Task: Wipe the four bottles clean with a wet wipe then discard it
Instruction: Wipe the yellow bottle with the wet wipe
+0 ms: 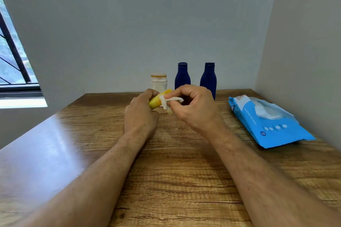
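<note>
Wiping the yellow bottle (156,101), gripped in the left hand (141,114).
Right hand (193,105) pinches the wet wipe (170,101); three far bottles likely next.

Both my forearms were bare up to frame edge, no sleeves visible. L hand (141,114) and R hand (195,106) were bare too: no gloves, rings, watch or bands seen. Light hair showed along both forearms. Knuckles and wrist creases were visible. Fingernails couldn't be made out.
</note>
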Demonstrator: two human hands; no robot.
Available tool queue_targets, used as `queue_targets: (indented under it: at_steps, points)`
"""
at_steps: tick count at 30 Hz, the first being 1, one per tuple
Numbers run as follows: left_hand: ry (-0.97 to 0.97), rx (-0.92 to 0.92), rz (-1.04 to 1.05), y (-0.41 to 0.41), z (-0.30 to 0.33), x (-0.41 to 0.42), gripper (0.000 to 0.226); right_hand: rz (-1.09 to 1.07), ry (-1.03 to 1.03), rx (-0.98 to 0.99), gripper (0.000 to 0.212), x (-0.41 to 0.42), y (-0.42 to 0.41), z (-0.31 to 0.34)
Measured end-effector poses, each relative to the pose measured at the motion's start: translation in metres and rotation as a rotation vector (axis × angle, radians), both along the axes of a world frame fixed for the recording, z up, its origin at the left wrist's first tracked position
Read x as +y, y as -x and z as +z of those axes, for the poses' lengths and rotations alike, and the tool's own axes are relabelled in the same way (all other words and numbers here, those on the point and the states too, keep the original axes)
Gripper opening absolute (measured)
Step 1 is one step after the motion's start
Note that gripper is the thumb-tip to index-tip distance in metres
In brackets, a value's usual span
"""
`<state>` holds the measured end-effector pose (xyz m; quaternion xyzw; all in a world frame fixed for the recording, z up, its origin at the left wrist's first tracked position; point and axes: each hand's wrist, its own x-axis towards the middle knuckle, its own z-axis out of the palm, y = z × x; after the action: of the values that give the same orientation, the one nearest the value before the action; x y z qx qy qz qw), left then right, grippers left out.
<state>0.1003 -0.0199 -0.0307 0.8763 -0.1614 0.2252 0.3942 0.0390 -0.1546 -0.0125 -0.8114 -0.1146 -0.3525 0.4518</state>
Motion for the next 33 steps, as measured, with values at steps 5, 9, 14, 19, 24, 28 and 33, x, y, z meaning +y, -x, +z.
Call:
queue_targets:
  at_steps: [5, 9, 14, 19, 24, 28, 33]
  points:
    - [-0.112, -0.086, 0.031, 0.0, 0.002, 0.0, 0.055, -0.073, -0.058, 0.012, 0.01, -0.003, -0.006, -0.002]
    - [-0.137, -0.143, 0.042, 0.003, 0.003, -0.001, 0.057, -0.163, -0.184, 0.058, 0.008, -0.007, -0.011, -0.004]
    - [-0.122, -0.171, 0.076, -0.001, 0.0, 0.001, 0.058, -0.057, -0.112, 0.062, 0.008, -0.003, -0.005, -0.001]
    - [-0.251, -0.219, 0.133, -0.002, -0.001, -0.001, 0.067, -0.045, -0.104, 0.004, 0.008, -0.005, -0.003, 0.0]
    - [-0.37, -0.304, 0.124, 0.003, -0.004, -0.008, 0.071, -0.191, -0.237, 0.031, 0.011, -0.013, -0.01, 0.002]
    - [-0.279, -0.308, 0.104, 0.002, -0.01, -0.018, 0.075, -0.302, -0.291, -0.063, 0.011, -0.016, -0.012, 0.004]
    - [-0.162, -0.316, 0.032, 0.003, -0.009, -0.022, 0.082, -0.312, -0.273, -0.146, 0.009, -0.015, -0.009, 0.005]
